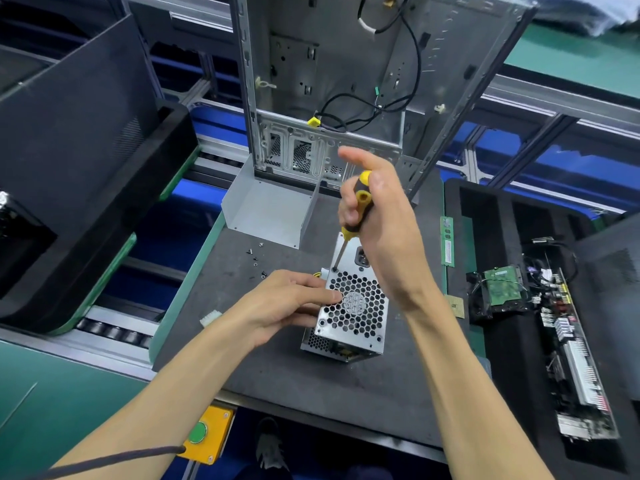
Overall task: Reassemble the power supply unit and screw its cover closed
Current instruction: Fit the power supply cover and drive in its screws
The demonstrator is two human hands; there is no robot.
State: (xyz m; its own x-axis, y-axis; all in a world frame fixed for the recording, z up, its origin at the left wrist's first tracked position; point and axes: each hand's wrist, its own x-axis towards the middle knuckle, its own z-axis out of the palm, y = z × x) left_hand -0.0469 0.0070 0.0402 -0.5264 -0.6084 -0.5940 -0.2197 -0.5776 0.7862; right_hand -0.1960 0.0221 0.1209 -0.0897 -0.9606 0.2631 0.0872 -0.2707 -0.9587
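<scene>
Bright, even overhead light fills the frame, and shadows stay soft and short under the hands. Mild glare sits on the case [346,64] at upper centre. Wide-angle distortion bends straight rails toward the edges. The centre is sharp; the upper right corner and lower edge blur slightly.

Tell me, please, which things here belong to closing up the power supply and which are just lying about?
In use: power supply unit, screwdriver, loose screws, left hand, right hand.
Lying about: computer case, memory stick, hard drive.
</scene>
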